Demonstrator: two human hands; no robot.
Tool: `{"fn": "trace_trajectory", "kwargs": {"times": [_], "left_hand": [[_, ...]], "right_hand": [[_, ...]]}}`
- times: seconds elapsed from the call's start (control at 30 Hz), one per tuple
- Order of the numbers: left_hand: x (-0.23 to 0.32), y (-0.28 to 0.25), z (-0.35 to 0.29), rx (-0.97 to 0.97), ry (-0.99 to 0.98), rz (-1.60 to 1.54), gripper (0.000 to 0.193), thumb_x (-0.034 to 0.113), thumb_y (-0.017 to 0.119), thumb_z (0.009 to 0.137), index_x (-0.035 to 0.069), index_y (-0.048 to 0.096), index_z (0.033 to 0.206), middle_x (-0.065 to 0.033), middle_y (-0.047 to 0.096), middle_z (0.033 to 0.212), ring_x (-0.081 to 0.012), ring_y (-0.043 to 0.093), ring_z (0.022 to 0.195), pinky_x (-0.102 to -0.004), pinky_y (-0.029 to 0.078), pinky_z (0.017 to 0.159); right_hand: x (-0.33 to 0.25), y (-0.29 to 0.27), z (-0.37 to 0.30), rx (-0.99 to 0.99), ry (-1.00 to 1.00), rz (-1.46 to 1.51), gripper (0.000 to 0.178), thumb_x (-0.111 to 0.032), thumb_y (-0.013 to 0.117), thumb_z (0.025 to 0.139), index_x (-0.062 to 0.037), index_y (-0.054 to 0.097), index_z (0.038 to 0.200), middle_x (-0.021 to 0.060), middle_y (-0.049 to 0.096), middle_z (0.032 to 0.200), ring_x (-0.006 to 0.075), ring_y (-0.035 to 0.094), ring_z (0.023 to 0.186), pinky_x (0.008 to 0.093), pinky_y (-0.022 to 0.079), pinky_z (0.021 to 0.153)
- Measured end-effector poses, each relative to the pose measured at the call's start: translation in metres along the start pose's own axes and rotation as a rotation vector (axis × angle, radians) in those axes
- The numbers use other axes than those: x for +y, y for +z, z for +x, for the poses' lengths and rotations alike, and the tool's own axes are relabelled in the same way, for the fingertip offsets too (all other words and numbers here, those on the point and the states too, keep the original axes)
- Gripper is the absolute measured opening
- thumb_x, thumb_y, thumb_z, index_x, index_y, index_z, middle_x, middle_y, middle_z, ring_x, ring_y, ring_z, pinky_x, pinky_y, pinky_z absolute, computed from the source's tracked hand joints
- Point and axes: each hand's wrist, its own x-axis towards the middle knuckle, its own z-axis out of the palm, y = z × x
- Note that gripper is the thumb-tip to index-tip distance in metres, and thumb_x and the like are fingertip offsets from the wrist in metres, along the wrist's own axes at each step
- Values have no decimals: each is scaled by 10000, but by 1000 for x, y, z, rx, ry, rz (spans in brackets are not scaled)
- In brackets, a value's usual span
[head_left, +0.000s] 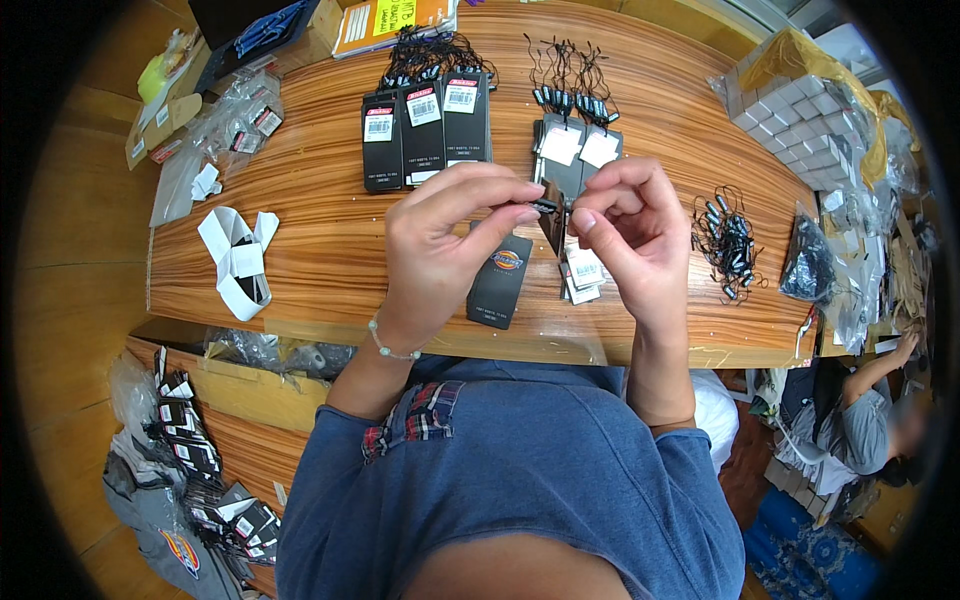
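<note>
Item: black hang tag [548, 215], held above the wooden tabletop [320, 230] between both hands. Your left hand [445, 235] pinches its top edge with thumb and forefinger; your right hand [625, 225] is closed on the small black string fastener [546, 205] at that edge. Nearby: loose pile of string loops [728, 245], finished tag rows [425, 130]. Risk: a loosened pinch could drop the tag among the loose tags below.

- Three hang tags [423, 135] lie in a row far on the counter [320, 210].
- Loose string loops [728, 243] lie right.
- Paper strips [238, 262] lie left.
- One tag [500, 282] lies near the edge.
</note>
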Motion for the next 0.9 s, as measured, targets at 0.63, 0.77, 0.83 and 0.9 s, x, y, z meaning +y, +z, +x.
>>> {"fn": "trace_trajectory", "kwargs": {"times": [0.63,0.77,0.83,0.9], "left_hand": [[2,-10,3,-231,-257,-128,121,-48,628,733,-39,644,852,-91,623,834,-122,587,752,-214,477,656],[6,-10,3,-278,-266,-180,117,-67,625,723,-46,640,837,-101,618,831,-125,585,738,-206,469,651],[9,-8,2,-270,-310,-205,112,-49,636,722,-42,645,833,-84,615,829,-136,577,799,-233,464,692],[7,-9,3,-292,-186,-21,146,15,646,735,-35,639,872,-78,602,878,-151,554,882,-266,446,756]], "right_hand": [[17,-5,5,-166,180,288,208,-2,603,795,-36,445,926,43,591,726,82,570,653,181,441,549],[25,-7,3,-234,190,387,188,-14,580,818,-25,454,957,46,595,733,100,579,661,197,454,555],[24,-3,0,-213,226,397,172,-38,572,830,-16,473,968,54,595,746,100,577,660,203,454,553],[23,-2,-4,-248,236,357,160,-65,564,842,-7,492,972,62,595,764,99,574,660,206,454,556]]}}
